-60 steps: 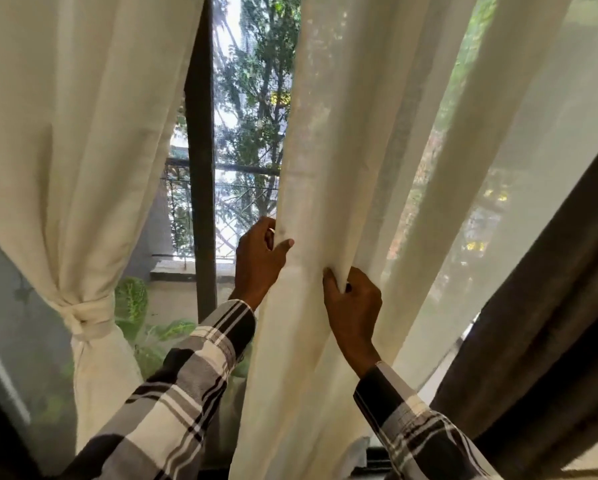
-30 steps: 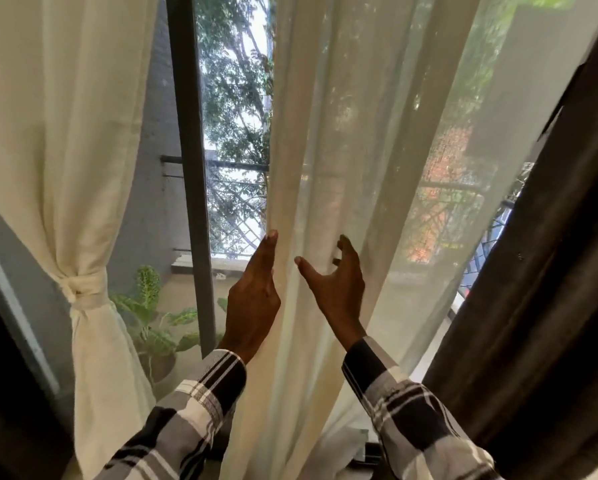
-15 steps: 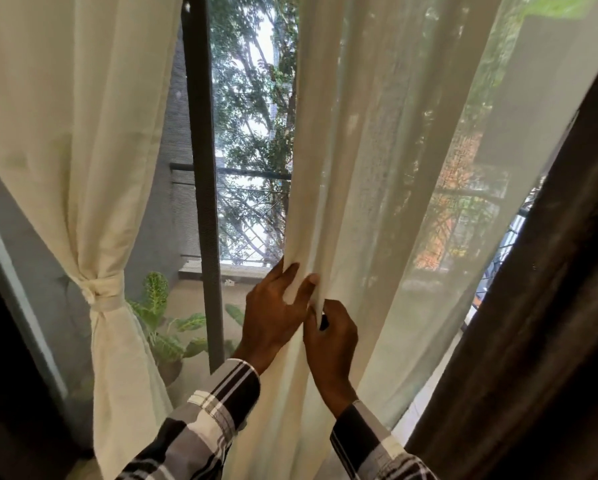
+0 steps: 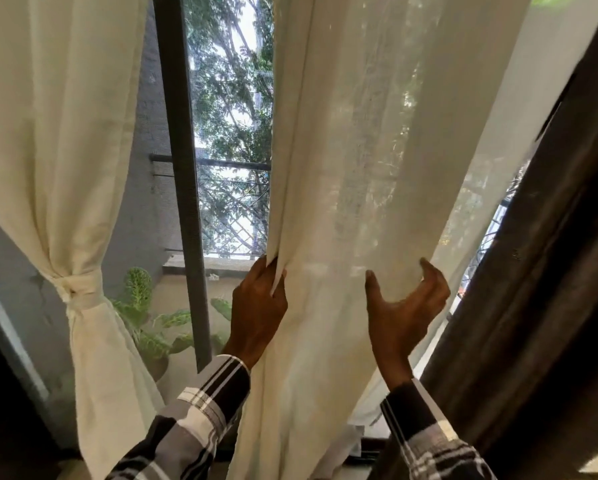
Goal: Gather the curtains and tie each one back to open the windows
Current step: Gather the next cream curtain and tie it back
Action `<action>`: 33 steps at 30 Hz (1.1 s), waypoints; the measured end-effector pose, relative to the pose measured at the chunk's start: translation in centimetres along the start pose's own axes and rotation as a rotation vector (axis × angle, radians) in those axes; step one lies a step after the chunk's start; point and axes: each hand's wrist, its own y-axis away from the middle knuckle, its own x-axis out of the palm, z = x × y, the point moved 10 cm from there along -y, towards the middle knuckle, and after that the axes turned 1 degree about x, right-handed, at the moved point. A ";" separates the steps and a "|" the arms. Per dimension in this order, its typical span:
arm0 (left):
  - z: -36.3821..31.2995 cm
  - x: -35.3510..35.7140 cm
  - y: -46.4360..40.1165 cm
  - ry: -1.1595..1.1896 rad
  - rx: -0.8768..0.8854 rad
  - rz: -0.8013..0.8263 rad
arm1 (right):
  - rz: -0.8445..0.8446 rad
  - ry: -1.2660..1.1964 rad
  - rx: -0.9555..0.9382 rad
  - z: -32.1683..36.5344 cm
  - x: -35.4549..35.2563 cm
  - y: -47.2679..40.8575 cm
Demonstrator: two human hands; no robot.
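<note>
A sheer cream curtain [image 4: 370, 140] hangs loose in front of me, spread across the right window. My left hand [image 4: 257, 306] grips its left hem, the folded edge pinched between fingers and thumb. My right hand [image 4: 403, 303] is out to the right in front of the fabric, palm up, fingers curved and spread, holding nothing. A second cream curtain [image 4: 58, 116] at the left is gathered and bound with a knotted tie [image 4: 77, 284] at its waist.
A dark vertical window frame bar [image 4: 183, 174] stands between the two curtains. A heavy dark grey drape [image 4: 547, 278] hangs at the right. Potted plants [image 4: 145, 317] sit outside below the window, with a railing and trees beyond.
My right hand has let go of the folds beside the left hand and swung out to the right, fingers spread. The left hand keeps hold of the hem.
</note>
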 end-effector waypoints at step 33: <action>-1.2 4.7 -0.6 0.003 -0.002 0.104 | 0.266 -0.083 -0.024 -5.8 1.9 0.6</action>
